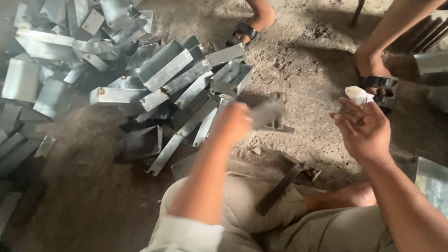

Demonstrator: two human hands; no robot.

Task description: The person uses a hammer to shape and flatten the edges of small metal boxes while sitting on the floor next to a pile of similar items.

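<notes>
Left hand closed around a blurred grey metal piece, projecting at 3 o'clock. Right hand half open, pinching a white scrap at its 12 o'clock.

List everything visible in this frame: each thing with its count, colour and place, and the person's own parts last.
metal channel pieces: a large heap, too many to count, shiny grey, upper left on the dirt floor
dirt floor: one, brown-grey, across the whole frame
dark metal strip: one, dark grey, lying over the person's lap
metal sheet: one, shiny grey, at the right edge
another person's feet in sandals: two, black straps, along the top
blurred metal piece: one, grey, in the left hand
small crumpled scrap: one, whitish, at the right fingertips
trousers: one pair, beige, bottom centre
left hand: closed on the blurred metal piece, centre
right hand: fingers pinching the scrap, right of centre
</notes>
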